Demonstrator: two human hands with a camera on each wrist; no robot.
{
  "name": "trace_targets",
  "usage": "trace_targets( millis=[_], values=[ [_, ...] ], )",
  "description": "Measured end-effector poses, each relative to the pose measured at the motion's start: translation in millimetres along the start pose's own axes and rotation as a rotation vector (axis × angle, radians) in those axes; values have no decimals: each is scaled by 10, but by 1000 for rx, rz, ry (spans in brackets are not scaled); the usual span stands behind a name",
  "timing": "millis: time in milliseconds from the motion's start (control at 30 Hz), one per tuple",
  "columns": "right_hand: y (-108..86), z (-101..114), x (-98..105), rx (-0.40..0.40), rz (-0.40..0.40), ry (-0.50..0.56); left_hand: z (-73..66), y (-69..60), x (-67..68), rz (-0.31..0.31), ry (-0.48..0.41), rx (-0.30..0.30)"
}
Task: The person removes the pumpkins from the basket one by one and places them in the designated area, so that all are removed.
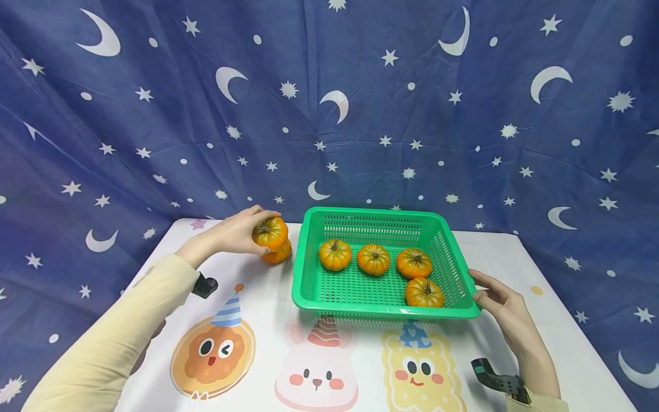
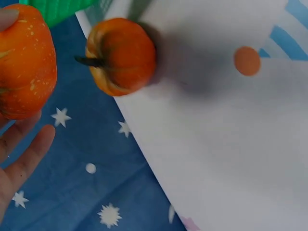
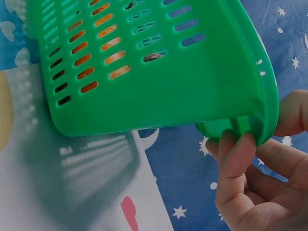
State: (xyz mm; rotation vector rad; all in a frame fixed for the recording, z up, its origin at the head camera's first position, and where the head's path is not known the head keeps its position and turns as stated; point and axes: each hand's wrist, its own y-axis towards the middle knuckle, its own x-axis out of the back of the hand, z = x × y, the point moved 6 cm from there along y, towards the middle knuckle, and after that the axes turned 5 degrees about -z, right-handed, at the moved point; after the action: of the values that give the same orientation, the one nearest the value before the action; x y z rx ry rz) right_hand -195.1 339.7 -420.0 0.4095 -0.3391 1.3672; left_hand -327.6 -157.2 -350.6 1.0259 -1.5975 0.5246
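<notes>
My left hand (image 1: 238, 233) grips a small orange pumpkin (image 1: 271, 232) to the left of the green plastic basket (image 1: 360, 311). In the left wrist view this pumpkin (image 2: 30, 62) is at the upper left edge, partly cut off. Below it a second pumpkin (image 1: 279, 254) sits on the table, its stem visible in the left wrist view. Several more pumpkins (image 1: 373, 260) lie inside the basket, mostly toward its right. My right hand (image 1: 507, 309) holds the basket's right rim; in the right wrist view its fingers curl under the rim (image 3: 267, 96).
A white tablecloth (image 1: 247, 355) with cartoon faces and party hats covers the table. Behind and beside it hangs a dark blue curtain (image 1: 288, 160) with white moons and stars. Black straps with small devices (image 1: 496, 380) sit at the wrists.
</notes>
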Motion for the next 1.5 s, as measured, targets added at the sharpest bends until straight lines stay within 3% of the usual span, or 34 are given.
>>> trace_targets(
  millis=[500,833,1200,1500],
  values=[
    [4,-11,0,-14,-2,-14,499,-151,-105,-21,-1,96],
    [7,-18,5,-17,-5,-9,770,-230,-200,-6,-13,200],
    [-4,-11,4,-15,-8,2,937,-268,-361,15,-50,243],
    [3,-7,2,-12,-6,0,971,-231,-451,41,-45,261]
  ],
)
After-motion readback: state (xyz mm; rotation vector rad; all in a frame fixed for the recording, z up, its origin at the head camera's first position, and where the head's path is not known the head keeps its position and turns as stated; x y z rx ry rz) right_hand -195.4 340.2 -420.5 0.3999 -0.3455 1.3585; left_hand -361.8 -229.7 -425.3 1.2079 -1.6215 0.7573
